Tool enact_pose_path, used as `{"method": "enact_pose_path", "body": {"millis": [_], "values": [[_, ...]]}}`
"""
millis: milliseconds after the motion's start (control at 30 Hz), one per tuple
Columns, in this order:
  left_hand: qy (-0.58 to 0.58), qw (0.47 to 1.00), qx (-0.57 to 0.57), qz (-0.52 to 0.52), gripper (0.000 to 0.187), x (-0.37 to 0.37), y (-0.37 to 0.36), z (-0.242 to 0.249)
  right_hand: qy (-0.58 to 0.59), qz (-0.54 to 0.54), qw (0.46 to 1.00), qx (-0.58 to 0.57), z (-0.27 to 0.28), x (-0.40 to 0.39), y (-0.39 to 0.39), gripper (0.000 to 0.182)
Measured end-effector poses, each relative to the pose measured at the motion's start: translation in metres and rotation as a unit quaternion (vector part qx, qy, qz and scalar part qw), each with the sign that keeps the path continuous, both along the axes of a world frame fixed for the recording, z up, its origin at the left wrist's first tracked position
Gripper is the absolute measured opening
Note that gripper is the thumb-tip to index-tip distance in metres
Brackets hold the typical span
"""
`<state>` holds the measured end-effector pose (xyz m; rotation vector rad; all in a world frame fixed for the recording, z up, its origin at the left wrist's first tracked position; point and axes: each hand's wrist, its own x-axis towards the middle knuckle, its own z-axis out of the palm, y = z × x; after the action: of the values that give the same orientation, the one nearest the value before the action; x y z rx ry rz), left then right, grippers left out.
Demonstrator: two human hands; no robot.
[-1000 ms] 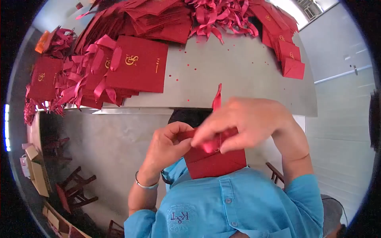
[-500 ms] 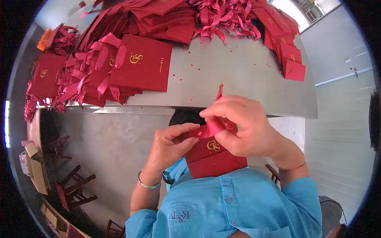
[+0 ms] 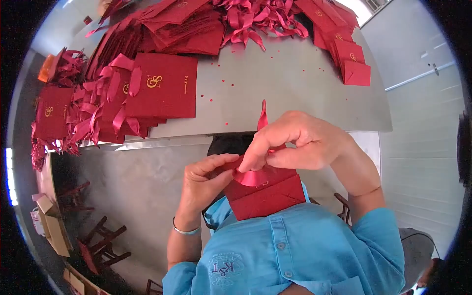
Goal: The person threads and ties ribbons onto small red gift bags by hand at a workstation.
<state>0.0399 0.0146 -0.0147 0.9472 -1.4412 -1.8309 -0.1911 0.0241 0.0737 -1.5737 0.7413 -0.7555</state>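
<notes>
A small dark red paper bag [image 3: 268, 196] rests against my blue shirt, its gold logo partly covered. My left hand [image 3: 209, 179] pinches the bag's upper left edge between thumb and fingers. Reaching across from the right, my right hand [image 3: 295, 142] has its fingertips on the ribbon close to the left fingertips. The pink-red ribbon [image 3: 254, 178] loops over the bag's front, and another ribbon end [image 3: 263, 115] sticks up behind the right hand. What lies exactly between the fingertips is hard to make out.
On the grey table [image 3: 275, 93] lie stacked red bags with ribbons [image 3: 162, 88] at the left, more bags [image 3: 354, 61] at the right, loose ribbons [image 3: 265, 19] at the back and small red dots. Wooden stools [image 3: 103, 246] stand on the floor at the lower left.
My right hand has moved left and down toward my left fingertips, bringing ribbon with it. The ribbon loop now hangs lower over the logo. The whole view has shifted slightly.
</notes>
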Motion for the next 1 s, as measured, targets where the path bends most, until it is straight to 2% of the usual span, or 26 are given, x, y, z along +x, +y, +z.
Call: {"method": "enact_pose_path", "body": {"millis": [100,167,267,333,400,467,500,567,600,667,800,867,900,967,1000], "values": [[0.025,1.000,0.006,-0.004,0.028,0.001,0.000,-0.005,-0.028,0.002,0.998,0.062,0.001,0.000,-0.004,0.031],[0.030,0.999,-0.006,-0.016,0.027,0.003,-0.001,-0.011,0.004,0.036,0.999,-0.010,0.003,-0.002,-0.008,0.031],[0.052,0.998,-0.005,-0.028,0.025,0.006,-0.001,-0.017,-0.022,0.059,0.998,0.026,0.002,0.000,-0.011,0.034],[0.068,0.997,0.008,-0.031,0.024,0.005,0.000,-0.016,-0.022,0.060,0.998,0.001,0.000,0.001,-0.011,0.037],[0.037,0.998,0.042,-0.014,0.023,0.005,0.000,-0.011,-0.022,0.063,0.998,-0.021,0.002,0.003,-0.010,0.040],[0.025,0.999,0.041,-0.024,0.023,0.003,0.000,-0.005,0.135,0.023,0.990,-0.024,0.011,0.007,-0.009,0.040],[0.016,0.999,0.040,-0.030,0.023,0.002,-0.001,-0.003,0.133,0.021,0.991,-0.023,0.008,0.007,-0.009,0.040],[0.004,0.999,0.023,-0.034,0.022,0.001,-0.002,-0.003,0.183,-0.050,0.974,-0.127,0.000,0.008,-0.011,0.033],[-0.006,0.999,0.006,-0.035,0.022,0.001,-0.002,-0.004,0.181,-0.052,0.974,-0.126,0.003,0.008,-0.012,0.033],[-0.015,0.999,0.005,-0.034,0.022,0.001,-0.002,-0.006,0.281,-0.038,0.948,-0.144,0.011,0.008,-0.014,0.023],[-0.010,0.999,0.012,-0.042,0.020,0.000,-0.004,-0.007,0.304,-0.034,0.928,-0.211,0.006,0.005,-0.015,0.013],[0.005,0.999,0.019,-0.039,0.019,-0.002,-0.005,-0.005,0.383,0.063,0.912,-0.131,0.017,0.003,-0.018,0.009],[0.023,0.998,0.026,-0.043,0.018,-0.003,-0.005,-0.005,0.381,0.069,0.912,-0.135,0.011,0.000,-0.021,0.009],[0.026,0.999,0.012,-0.046,0.017,-0.004,-0.007,-0.004,0.133,0.178,0.971,-0.088,-0.007,-0.006,-0.030,0.010],[0.029,0.998,-0.001,-0.055,0.016,-0.004,-0.008,-0.004,0.133,0.183,0.970,-0.089,-0.009,-0.007,-0.033,0.010]]}}
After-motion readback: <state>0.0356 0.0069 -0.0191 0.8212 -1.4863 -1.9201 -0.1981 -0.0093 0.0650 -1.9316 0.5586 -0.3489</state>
